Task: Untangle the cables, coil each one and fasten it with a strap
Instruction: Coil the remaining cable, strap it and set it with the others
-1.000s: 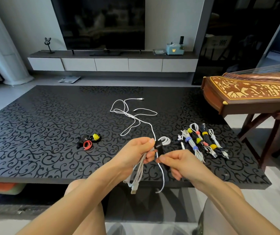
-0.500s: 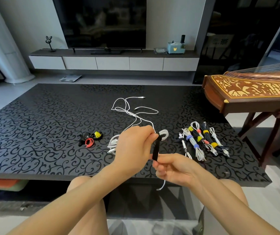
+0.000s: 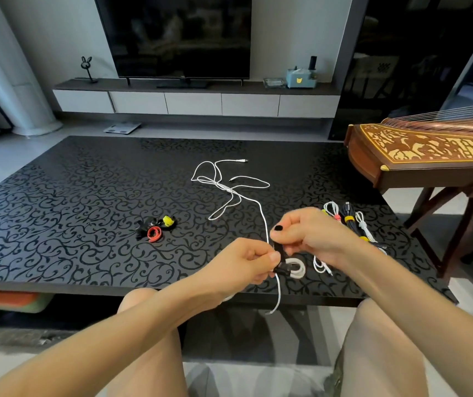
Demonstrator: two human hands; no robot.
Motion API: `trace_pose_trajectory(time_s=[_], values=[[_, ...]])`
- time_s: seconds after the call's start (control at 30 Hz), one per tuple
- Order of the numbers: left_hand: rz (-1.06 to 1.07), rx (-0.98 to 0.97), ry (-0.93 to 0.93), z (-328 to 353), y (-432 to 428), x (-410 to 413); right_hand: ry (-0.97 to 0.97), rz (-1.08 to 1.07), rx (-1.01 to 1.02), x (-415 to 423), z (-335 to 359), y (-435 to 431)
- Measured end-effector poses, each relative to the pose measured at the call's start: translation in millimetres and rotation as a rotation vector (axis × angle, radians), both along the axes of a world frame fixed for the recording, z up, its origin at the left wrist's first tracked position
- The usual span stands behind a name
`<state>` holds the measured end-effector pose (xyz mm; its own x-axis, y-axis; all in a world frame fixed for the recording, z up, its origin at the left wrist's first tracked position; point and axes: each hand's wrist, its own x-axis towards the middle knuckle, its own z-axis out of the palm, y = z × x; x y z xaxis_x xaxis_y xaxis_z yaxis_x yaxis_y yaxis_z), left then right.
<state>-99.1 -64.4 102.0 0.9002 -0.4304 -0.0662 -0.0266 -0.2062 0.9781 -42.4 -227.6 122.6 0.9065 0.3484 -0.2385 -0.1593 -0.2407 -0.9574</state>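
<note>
Both hands work a black strap onto a coiled white cable over the table's near edge.

Black scroll-patterned table fills the middle ground, with both forearms reaching in from the near side, left low, right higher and angled in. Left hand: fingers curled, thumb forward, gripping the coiled white cable where the strap crosses it. Right hand: knuckles up, fingers curled, pinching the upper end of the black strap just above the coil. A loose white cable sprawls at far centre, one run leading back to the hands; a tail hangs below the table edge. Fastened cable bundles lie right, partly behind the right hand. Spare straps, red, yellow and black, sit left of centre.
</note>
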Motion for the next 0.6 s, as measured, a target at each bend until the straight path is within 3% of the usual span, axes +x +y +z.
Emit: trace_pose_trajectory(time_s=[0.23, 0.37, 0.6], values=[[0.074, 0.057, 0.086, 2.4, -0.8, -3.2, -0.671, 0.104, -0.441, -29.1, 29.8, 10.6], [0.066, -0.18, 0.284, 0.1, 2.7, -1.8, -0.978, -0.037, -0.412, -48.2, 19.3, 5.2], [0.097, -0.388, 0.697, 3.5, 1.1, 9.9, -1.645, 0.072, -0.483, -47.7, -28.5, -11.2]])
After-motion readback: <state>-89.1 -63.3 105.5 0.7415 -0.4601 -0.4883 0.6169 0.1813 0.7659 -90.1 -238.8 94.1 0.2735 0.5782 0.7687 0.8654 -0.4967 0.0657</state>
